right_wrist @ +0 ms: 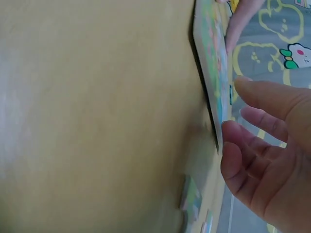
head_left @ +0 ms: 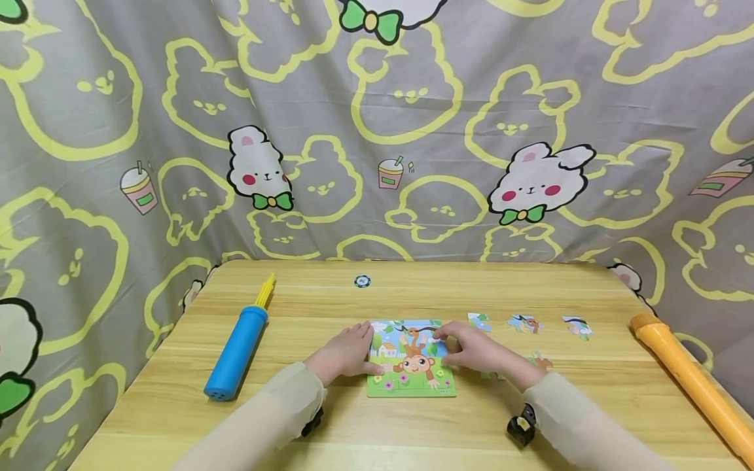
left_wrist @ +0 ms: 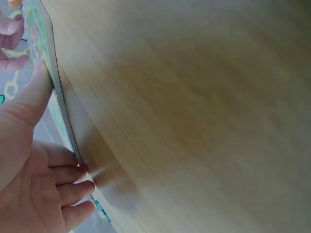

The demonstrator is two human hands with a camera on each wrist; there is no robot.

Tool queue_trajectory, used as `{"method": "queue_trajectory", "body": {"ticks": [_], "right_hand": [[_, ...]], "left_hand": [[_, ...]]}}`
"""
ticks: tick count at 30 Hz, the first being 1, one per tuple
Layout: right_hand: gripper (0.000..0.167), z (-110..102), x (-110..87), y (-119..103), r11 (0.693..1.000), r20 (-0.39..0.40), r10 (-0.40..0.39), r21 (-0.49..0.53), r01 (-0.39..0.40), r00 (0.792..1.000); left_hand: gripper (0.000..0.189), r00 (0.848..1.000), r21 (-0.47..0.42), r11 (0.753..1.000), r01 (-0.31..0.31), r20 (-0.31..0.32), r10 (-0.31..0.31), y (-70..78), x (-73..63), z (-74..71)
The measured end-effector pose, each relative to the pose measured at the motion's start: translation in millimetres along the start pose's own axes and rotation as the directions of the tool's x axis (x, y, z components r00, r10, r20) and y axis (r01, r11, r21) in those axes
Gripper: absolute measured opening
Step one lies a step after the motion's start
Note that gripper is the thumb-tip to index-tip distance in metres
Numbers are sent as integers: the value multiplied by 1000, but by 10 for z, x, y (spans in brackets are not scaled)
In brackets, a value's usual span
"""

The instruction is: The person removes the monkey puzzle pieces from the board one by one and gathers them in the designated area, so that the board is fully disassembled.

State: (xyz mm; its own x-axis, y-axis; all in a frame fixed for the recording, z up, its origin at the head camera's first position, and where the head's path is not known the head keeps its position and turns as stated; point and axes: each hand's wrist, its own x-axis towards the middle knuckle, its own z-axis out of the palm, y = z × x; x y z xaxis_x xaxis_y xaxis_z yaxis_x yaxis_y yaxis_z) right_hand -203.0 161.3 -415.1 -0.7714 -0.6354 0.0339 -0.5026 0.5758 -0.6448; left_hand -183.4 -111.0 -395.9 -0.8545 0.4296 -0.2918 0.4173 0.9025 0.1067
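A square jigsaw puzzle (head_left: 406, 379) with a hanging monkey on a green and blue garden scene lies flat on the table in the head view. At its left edge is my left hand (head_left: 349, 350), its thumb (left_wrist: 40, 92) resting on the board and its fairly straight fingers along the far part of that edge. My right hand (head_left: 471, 347) is at the right side, fingers loosely bent by the upper right corner. In the right wrist view its thumb (right_wrist: 265, 94) stands apart from the fingers, with nothing pinched between them.
Loose puzzle pieces (head_left: 526, 323) lie right of the board, some partly hidden by my right forearm. A blue hand pump (head_left: 237, 353) with yellow nozzle lies left, an orange tube-like object (head_left: 689, 379) right. A round chip (head_left: 362, 280) lies near the back edge, before a patterned curtain (head_left: 330, 196).
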Motion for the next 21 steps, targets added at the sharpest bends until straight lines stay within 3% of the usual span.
{"method": "queue_trajectory", "body": {"ticks": [5,11,21], "right_hand": [[45,62,2,-34,998,11,20,-63,-20,1000],[49,102,5,-34,988,2,-12,-152,12,1000],[49,136,46,-31,992,30,-43,-120,46,999]], "left_hand": [[87,1000,11,1000,2,-8,-2,-17,27,33],[89,1000,-3,1000,3,-6,-3,-19,25,46],[89,1000,-11,1000,6,-5,-6,-18,25,52]]}}
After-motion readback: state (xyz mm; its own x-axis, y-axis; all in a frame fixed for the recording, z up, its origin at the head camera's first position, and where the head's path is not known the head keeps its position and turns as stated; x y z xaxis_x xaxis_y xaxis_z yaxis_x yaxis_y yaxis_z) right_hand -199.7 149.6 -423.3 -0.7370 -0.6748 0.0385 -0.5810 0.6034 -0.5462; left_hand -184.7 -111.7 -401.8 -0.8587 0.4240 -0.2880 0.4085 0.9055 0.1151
